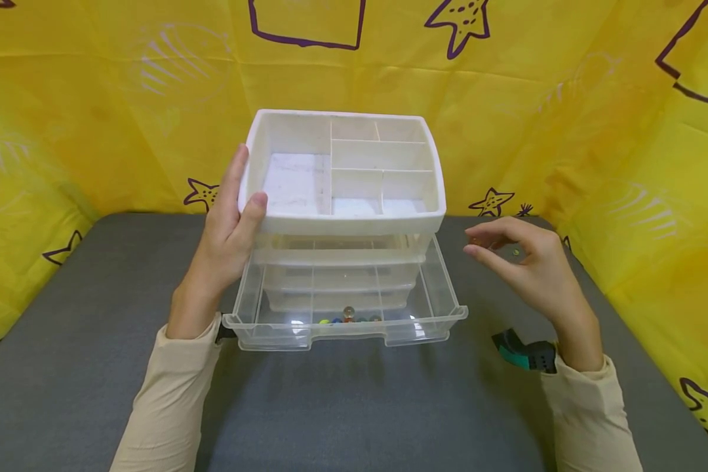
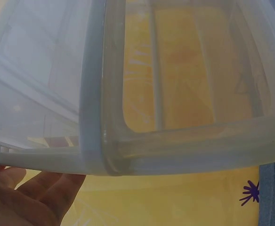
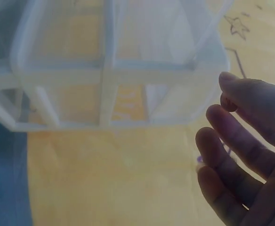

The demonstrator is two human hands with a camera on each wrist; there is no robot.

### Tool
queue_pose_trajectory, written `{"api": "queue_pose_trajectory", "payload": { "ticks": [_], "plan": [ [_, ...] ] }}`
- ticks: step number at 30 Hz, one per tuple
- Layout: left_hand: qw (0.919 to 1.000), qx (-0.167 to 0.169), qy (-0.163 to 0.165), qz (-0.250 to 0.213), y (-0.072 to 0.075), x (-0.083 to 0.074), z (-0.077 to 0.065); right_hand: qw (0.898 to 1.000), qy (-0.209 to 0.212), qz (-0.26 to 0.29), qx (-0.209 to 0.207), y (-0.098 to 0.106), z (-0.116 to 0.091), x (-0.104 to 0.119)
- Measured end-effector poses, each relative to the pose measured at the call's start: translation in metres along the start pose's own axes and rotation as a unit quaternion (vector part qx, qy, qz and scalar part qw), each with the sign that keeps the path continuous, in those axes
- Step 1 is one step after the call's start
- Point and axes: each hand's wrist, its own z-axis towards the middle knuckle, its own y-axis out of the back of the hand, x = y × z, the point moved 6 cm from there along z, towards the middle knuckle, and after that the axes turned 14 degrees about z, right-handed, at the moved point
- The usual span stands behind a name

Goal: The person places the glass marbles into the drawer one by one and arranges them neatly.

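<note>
A white plastic drawer organizer (image 1: 342, 225) stands in the middle, its divided top tray facing me. My left hand (image 1: 227, 236) grips the tray's left side, thumb over the front rim and fingers along the outer wall. Below, a clear drawer (image 1: 271, 331) is pulled out, with several marbles (image 1: 349, 313) lying along its front wall. To the right of the organizer, my right hand (image 1: 522, 259) pinches a small reddish marble (image 3: 229, 102) between thumb and index finger. The other fingers are loosely bent in the right wrist view.
On the grey table (image 1: 354, 406), a small yellow-green marble (image 1: 516, 252) shows beyond my right hand. A yellow patterned cloth (image 1: 507, 131) hangs behind and along both sides. A black and green strap (image 1: 525, 353) sticks out at the right wrist.
</note>
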Motion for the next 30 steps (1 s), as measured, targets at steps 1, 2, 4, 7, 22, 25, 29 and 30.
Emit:
{"api": "queue_pose_trajectory", "payload": {
  "ticks": [1, 2, 4, 7, 22, 25, 29, 30],
  "plan": [
    [1.0000, 0.000, -0.001, 0.000, 0.000, 0.000, 0.000, 1.000, 0.004, 0.000, 0.000, -0.001, 0.000, 0.002],
    [1.0000, -0.001, -0.003, 0.001, 0.000, 0.000, 0.000, 1.000, 0.010, 0.001, 0.000, -0.001, 0.000, 0.005],
    [1.0000, -0.002, -0.004, 0.001, 0.000, 0.000, 0.000, 1.000, 0.027, 0.011, -0.004, -0.003, 0.001, 0.010],
    [1.0000, -0.003, -0.007, 0.002, 0.001, 0.000, 0.000, 0.998, 0.057, 0.027, -0.002, -0.006, 0.001, 0.017],
    [1.0000, -0.003, 0.001, 0.003, 0.000, 0.001, 0.000, 0.985, 0.131, 0.112, 0.014, -0.020, 0.002, 0.047],
    [1.0000, -0.003, 0.004, 0.004, 0.000, 0.000, 0.000, 0.984, 0.133, 0.119, 0.023, -0.022, 0.002, 0.051],
    [1.0000, -0.004, 0.001, 0.006, 0.000, 0.001, 0.000, 0.983, 0.132, 0.123, 0.026, -0.025, 0.002, 0.054],
    [1.0000, -0.004, 0.001, 0.005, 0.000, 0.001, 0.001, 0.983, 0.132, 0.123, 0.026, -0.026, 0.001, 0.054]
  ]
}}
